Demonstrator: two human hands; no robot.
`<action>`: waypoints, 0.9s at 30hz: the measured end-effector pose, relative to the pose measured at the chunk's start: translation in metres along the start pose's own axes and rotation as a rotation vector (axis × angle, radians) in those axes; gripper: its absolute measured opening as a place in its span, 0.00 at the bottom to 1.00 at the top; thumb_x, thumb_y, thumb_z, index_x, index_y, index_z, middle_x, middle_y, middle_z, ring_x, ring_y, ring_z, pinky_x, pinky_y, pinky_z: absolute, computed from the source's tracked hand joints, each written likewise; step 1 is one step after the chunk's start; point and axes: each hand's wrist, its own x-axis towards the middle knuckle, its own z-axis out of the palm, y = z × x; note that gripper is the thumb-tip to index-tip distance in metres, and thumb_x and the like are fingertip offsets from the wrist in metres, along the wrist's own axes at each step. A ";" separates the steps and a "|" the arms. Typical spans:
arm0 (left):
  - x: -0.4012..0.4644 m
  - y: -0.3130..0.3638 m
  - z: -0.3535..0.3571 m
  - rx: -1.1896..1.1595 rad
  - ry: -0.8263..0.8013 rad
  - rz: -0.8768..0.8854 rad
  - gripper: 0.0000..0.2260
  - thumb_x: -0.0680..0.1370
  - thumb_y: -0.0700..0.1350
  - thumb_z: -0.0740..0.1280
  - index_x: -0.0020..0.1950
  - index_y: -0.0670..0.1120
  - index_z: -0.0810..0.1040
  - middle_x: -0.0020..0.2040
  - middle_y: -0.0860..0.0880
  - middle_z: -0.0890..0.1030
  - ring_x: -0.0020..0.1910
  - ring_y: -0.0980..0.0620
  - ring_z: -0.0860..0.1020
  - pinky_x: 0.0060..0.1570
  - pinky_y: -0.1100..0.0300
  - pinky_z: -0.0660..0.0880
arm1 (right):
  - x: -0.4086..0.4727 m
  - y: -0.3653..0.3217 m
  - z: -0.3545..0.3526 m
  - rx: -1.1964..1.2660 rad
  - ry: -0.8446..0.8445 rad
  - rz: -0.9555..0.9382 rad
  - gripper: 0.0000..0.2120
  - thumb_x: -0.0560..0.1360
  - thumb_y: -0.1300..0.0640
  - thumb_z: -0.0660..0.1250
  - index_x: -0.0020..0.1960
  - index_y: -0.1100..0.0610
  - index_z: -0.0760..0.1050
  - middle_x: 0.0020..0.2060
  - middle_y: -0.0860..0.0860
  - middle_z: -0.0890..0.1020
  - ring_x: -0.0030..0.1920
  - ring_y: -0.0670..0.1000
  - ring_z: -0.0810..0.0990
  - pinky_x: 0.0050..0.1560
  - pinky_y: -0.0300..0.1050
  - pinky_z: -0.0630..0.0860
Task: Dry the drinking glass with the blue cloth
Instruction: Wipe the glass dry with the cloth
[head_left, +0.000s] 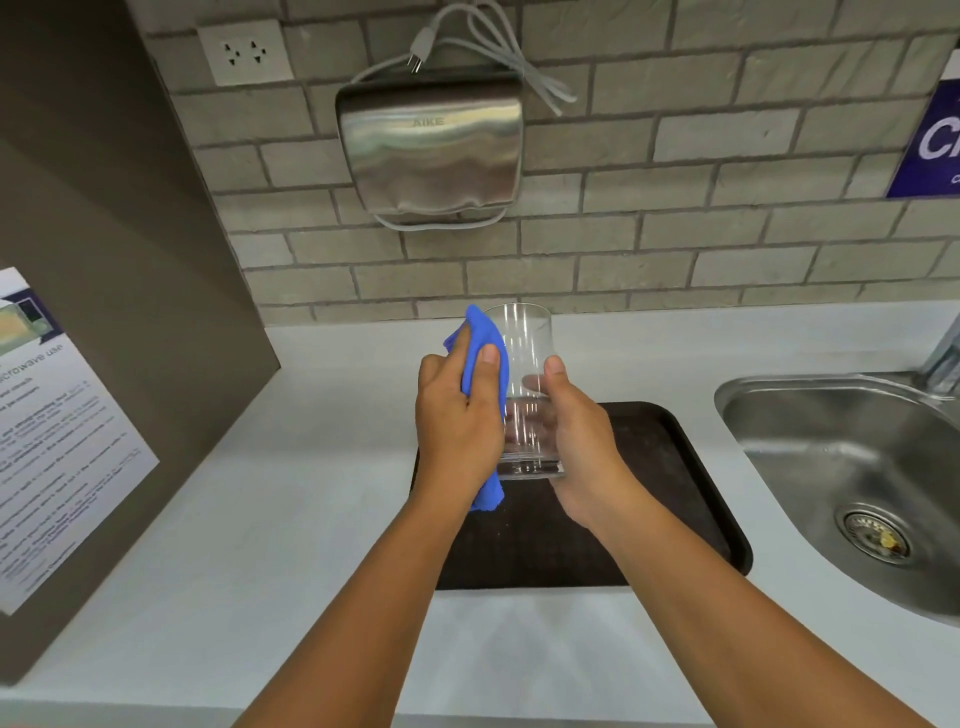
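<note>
A clear drinking glass (524, 353) is held in the air above a dark tray, its open rim pointing away from me and its thick base toward me. My right hand (576, 441) grips the lower part of the glass from the right side. My left hand (457, 415) presses a blue cloth (485, 343) flat against the left outer wall of the glass. One end of the cloth sticks up beyond my fingers, and the other end hangs below my palm.
A dark brown tray (670, 467) lies on the white counter (291, 519) beneath the hands. A steel sink (831, 467) is to the right. A steel hand dryer (431, 150) hangs on the brick wall. A brown cabinet side with a notice (57, 426) stands at left.
</note>
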 end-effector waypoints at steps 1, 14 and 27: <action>-0.002 0.000 0.001 0.017 0.008 0.044 0.17 0.81 0.53 0.59 0.69 0.52 0.72 0.44 0.53 0.69 0.37 0.67 0.75 0.32 0.76 0.71 | -0.002 -0.002 0.001 -0.035 -0.033 0.008 0.32 0.68 0.28 0.66 0.59 0.52 0.80 0.56 0.53 0.86 0.57 0.55 0.84 0.65 0.60 0.76; 0.015 -0.009 0.000 -0.269 -0.054 -0.423 0.14 0.80 0.56 0.62 0.42 0.51 0.81 0.38 0.48 0.84 0.37 0.49 0.83 0.34 0.55 0.81 | -0.007 -0.006 -0.007 0.266 -0.328 0.058 0.28 0.64 0.39 0.73 0.54 0.60 0.80 0.37 0.54 0.83 0.34 0.51 0.83 0.37 0.46 0.81; 0.005 -0.052 -0.005 -0.871 -0.167 -0.767 0.24 0.76 0.59 0.65 0.62 0.42 0.78 0.49 0.39 0.86 0.47 0.40 0.85 0.40 0.47 0.82 | 0.009 0.015 -0.014 0.327 -0.339 0.095 0.20 0.69 0.41 0.69 0.50 0.56 0.81 0.37 0.52 0.82 0.33 0.48 0.83 0.35 0.43 0.79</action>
